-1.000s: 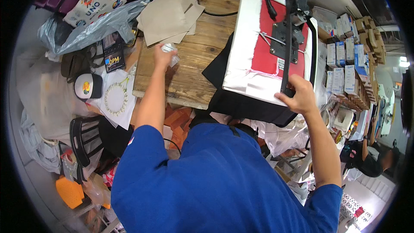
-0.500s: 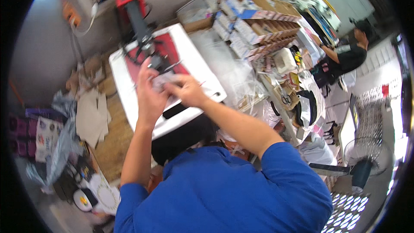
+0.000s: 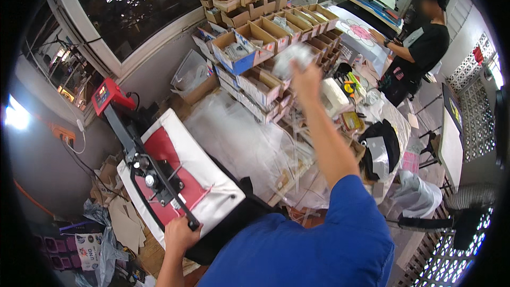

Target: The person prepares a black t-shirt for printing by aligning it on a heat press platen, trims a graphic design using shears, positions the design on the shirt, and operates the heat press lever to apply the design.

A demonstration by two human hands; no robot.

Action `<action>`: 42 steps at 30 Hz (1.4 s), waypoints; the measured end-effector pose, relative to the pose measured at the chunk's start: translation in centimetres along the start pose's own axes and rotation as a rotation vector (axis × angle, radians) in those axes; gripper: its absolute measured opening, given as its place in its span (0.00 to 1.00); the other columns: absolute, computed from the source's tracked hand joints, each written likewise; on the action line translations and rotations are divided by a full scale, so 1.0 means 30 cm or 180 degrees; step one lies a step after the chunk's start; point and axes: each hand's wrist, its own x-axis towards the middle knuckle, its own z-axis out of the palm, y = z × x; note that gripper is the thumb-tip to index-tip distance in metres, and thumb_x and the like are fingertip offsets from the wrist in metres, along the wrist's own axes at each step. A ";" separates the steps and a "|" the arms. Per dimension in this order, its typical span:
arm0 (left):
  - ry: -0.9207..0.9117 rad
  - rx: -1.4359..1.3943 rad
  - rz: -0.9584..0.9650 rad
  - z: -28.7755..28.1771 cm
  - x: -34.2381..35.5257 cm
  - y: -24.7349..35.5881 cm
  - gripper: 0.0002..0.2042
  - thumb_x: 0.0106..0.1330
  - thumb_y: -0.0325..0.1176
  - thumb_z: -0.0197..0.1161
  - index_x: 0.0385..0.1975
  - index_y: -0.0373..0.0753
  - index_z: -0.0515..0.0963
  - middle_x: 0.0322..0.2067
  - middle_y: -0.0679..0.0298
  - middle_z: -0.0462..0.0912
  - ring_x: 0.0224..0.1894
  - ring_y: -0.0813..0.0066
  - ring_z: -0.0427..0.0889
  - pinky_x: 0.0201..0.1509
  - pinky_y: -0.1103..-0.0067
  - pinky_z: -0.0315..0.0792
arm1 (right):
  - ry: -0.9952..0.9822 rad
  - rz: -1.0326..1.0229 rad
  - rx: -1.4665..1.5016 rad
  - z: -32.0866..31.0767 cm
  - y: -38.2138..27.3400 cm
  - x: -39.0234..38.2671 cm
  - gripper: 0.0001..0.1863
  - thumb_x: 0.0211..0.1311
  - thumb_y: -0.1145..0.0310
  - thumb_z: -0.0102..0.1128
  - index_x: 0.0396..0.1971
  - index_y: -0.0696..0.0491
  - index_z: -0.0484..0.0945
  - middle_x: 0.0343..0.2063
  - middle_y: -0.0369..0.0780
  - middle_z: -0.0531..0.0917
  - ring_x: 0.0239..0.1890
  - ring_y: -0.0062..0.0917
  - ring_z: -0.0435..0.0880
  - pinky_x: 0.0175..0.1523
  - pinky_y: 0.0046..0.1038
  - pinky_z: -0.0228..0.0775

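Observation:
My left hand [image 3: 180,234] is closed around the end of the black lever handle [image 3: 189,218] of a heat press [image 3: 151,178], which has a red control box and a red plate. A white fabric piece [image 3: 218,188] is spread over its bed. Stretched far to the right, my right hand [image 3: 307,78] is closed on a crumpled whitish, partly clear thing [image 3: 292,59]. That thing is smeared by motion and looks like thin plastic. It is held over stacked open cardboard bins [image 3: 271,37], some with small packets inside.
Clear plastic sheeting [image 3: 234,138] lies between the press and the bins. A cluttered table [image 3: 401,127] with a black cap [image 3: 383,141] stands at right. Farther back, a person in black [image 3: 425,48] works at another machine. A fan [image 3: 470,207] is at lower right.
My hands have parted: the left has dropped to the press handle, and the right has swung right over the bins with the whitish thing. The view has turned toward the right.

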 end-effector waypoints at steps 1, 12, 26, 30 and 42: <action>0.0228 -0.0072 0.0166 0.009 0.001 -0.001 0.17 0.52 0.44 0.71 0.26 0.35 0.81 0.29 0.50 0.84 0.35 0.46 0.83 0.43 0.58 0.76 | 0.0847 -0.0729 -0.0163 -0.032 0.023 0.187 0.17 0.64 0.59 0.65 0.42 0.58 0.84 0.35 0.45 0.88 0.38 0.34 0.86 0.46 0.37 0.74; 0.0532 -0.0044 0.0349 0.035 0.026 -0.012 0.11 0.45 0.38 0.73 0.20 0.38 0.79 0.25 0.53 0.82 0.31 0.51 0.82 0.38 0.61 0.76 | 0.0538 -0.0340 -0.2593 0.140 0.164 0.888 0.24 0.62 0.48 0.62 0.48 0.52 0.83 0.47 0.47 0.86 0.53 0.40 0.83 0.56 0.42 0.72; 0.0614 -0.0052 0.0487 0.032 0.037 -0.021 0.12 0.46 0.37 0.69 0.25 0.35 0.80 0.26 0.53 0.82 0.31 0.51 0.82 0.37 0.62 0.76 | -0.0661 -0.1814 -0.0889 0.284 0.125 0.290 0.09 0.57 0.67 0.66 0.32 0.58 0.84 0.29 0.48 0.86 0.33 0.42 0.86 0.42 0.37 0.77; 0.0744 -0.0026 0.0521 0.052 0.033 -0.040 0.13 0.44 0.36 0.68 0.24 0.33 0.80 0.25 0.53 0.81 0.30 0.51 0.82 0.35 0.62 0.76 | -0.0509 -0.1448 -0.0931 0.325 0.133 0.260 0.08 0.56 0.68 0.64 0.29 0.58 0.82 0.27 0.51 0.85 0.32 0.45 0.86 0.41 0.40 0.77; 0.0893 0.0005 0.0591 0.048 0.030 -0.033 0.12 0.41 0.35 0.67 0.23 0.33 0.79 0.23 0.54 0.80 0.29 0.53 0.82 0.34 0.63 0.76 | -0.0855 -0.0999 -0.1510 0.311 0.088 0.290 0.11 0.55 0.64 0.62 0.32 0.56 0.84 0.31 0.52 0.86 0.39 0.47 0.86 0.48 0.40 0.77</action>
